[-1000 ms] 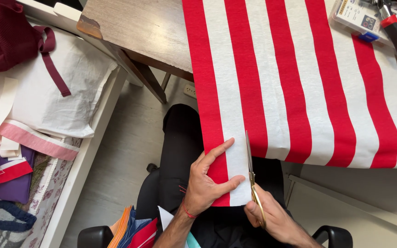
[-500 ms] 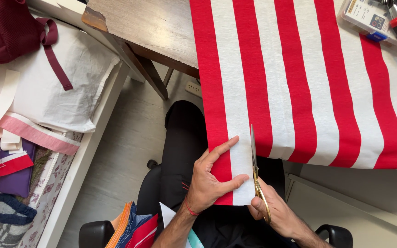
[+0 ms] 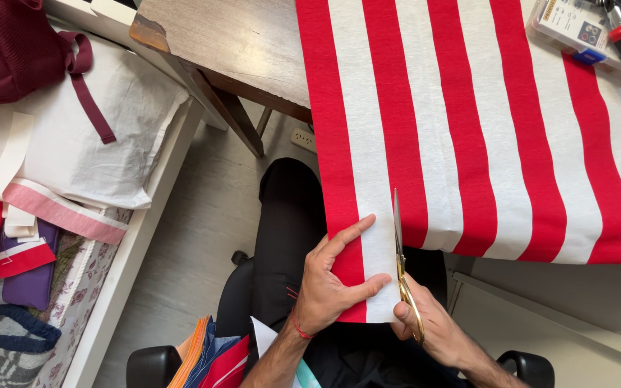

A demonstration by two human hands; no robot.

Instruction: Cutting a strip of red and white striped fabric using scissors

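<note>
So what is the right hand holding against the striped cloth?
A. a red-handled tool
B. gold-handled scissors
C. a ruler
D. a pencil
B: the right hand grips gold-handled scissors, their blades running up along the edge between a white and a red stripe of the cloth, while the left hand lies flat on the strip beside them.
</note>
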